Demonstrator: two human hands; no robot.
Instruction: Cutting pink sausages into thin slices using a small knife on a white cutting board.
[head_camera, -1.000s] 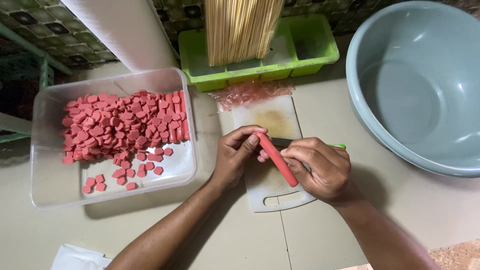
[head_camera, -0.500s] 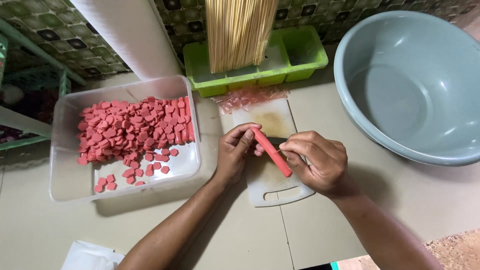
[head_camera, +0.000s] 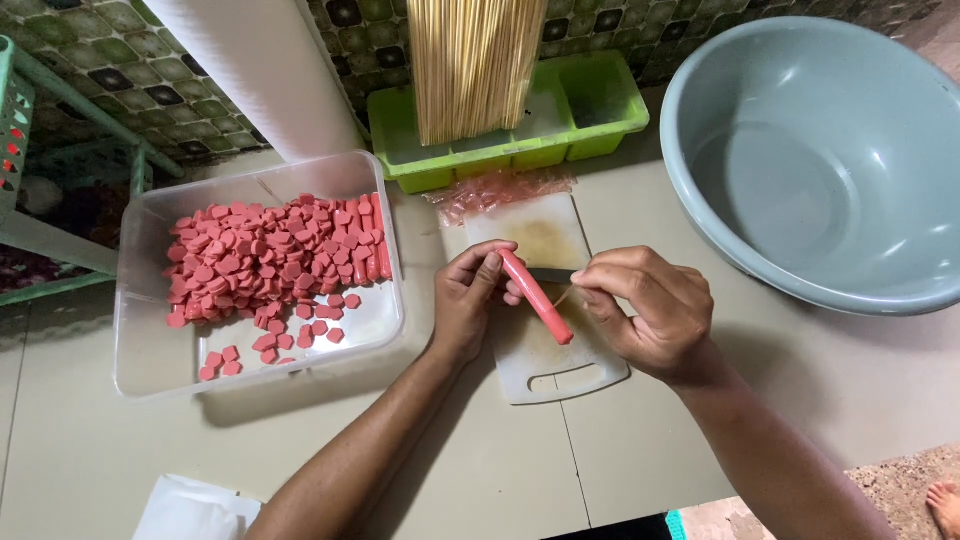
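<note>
- A red sausage (head_camera: 535, 297) is held slantwise above a small white cutting board (head_camera: 545, 345), its upper end pinched between thumb and fingers of the left hand (head_camera: 470, 300).
- The right hand (head_camera: 650, 310) is closed with thumb and forefinger pressed together beside the sausage's middle; a thin strip, seemingly of casing, is pinched there, though its exact nature cannot be told.
- The dark edge of a flat thing is glimpsed on the board behind the right hand; what it is cannot be told.
- The cutting board is laid on the pale tiled floor (head_camera: 480, 450), its handle slot turned toward the person.
- A heap of crumpled clear wrappers (head_camera: 500, 190) is noted at the board's far edge.
- A clear plastic tub (head_camera: 370, 335) is placed just left of the board; red sausage slices (head_camera: 270, 260) are piled in its far half.
- A green tray (head_camera: 590, 110) is set beyond the board, with a bundle of wooden skewers (head_camera: 475, 60) standing in it.
- A large grey basin (head_camera: 810, 160) is positioned to the right, well apart from the hands.
</note>
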